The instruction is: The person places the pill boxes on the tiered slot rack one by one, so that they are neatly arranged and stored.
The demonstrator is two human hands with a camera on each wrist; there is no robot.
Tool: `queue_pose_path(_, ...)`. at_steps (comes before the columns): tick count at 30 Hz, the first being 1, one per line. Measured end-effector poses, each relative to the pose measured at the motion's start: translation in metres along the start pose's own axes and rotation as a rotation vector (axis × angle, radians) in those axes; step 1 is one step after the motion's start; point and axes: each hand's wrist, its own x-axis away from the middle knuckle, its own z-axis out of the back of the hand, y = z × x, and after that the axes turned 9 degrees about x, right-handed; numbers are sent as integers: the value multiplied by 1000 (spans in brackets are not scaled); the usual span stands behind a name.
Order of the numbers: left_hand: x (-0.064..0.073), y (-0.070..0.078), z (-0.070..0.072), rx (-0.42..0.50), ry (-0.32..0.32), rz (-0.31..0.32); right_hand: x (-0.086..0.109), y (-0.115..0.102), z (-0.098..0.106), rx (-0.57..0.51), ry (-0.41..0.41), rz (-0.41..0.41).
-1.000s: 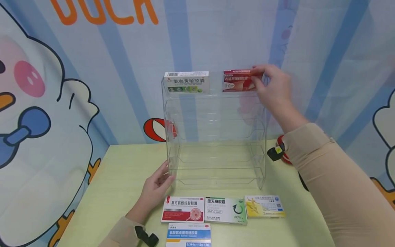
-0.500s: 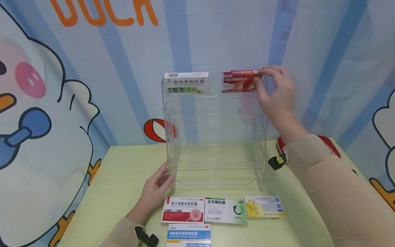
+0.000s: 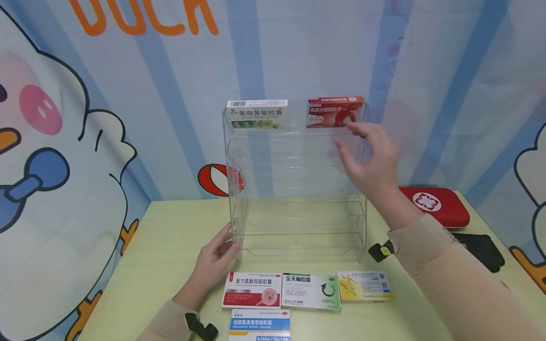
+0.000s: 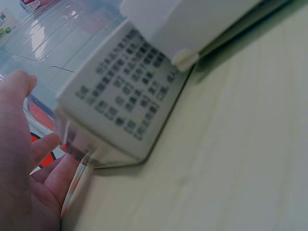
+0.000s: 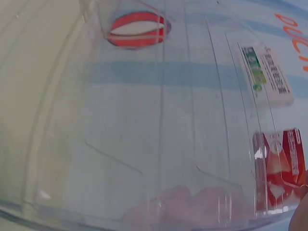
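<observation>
Right hand (image 3: 373, 163), right of centre: fingers parted near red cardboard box (image 3: 334, 112), upper centre-right on clear acrylic tiered rack (image 3: 298, 233). Left hand (image 3: 216, 259), lower left of centre, grips rack's side.

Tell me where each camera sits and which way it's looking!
Head: worn on the person's head, facing forward and down at the clear rack and the table. Left hand, right hand and both sleeves show.
Left wrist: worn there, facing past the left hand's fingers to a printed box; only the left hand shows.
Right wrist: worn there, facing the rack, picture turned sideways; just a bit of right hand shows at the edge.
Shared by head and right wrist: the red box and white box atop the rack.
</observation>
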Motion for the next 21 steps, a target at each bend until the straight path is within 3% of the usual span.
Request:
queue_pose_path(9, 0, 2, 1, 13, -6, -2, 44, -31, -7, -107, -166, 24)
queue_pose_path(21, 1, 3, 1, 6, -6, 6, 107, -69, -12, -81, -470, 37)
